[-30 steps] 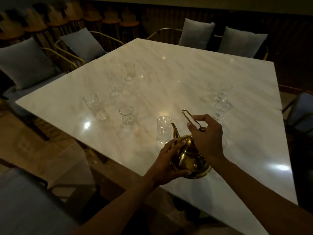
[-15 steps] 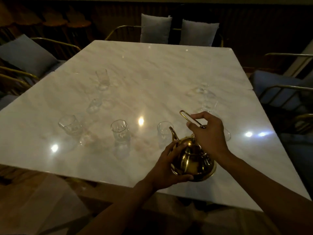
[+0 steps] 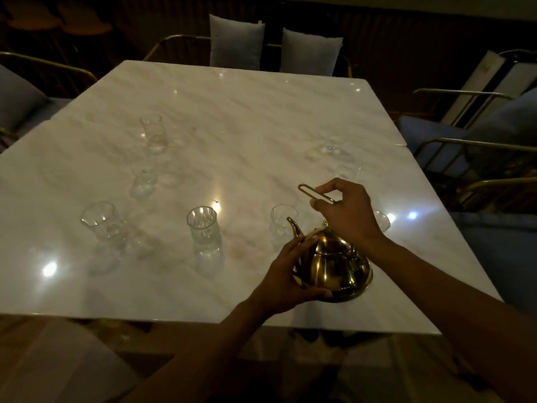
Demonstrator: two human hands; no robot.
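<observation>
In the head view, a round polished brass teapot (image 3: 334,266) sits on the near right part of the pale marble bench (image 3: 232,112), close to its near edge, with its spout pointing far-left. The left hand (image 3: 287,274) cups the teapot's left side, fingers curled round the body and thumb along the base. The right hand (image 3: 345,210) pinches the thin looped brass handle (image 3: 315,193), which is raised above the lid. A small clear glass (image 3: 280,221) stands just beyond the spout, and a taller ribbed glass (image 3: 203,231) stands further left. Two grey cushions (image 3: 236,42) lean at the far side.
</observation>
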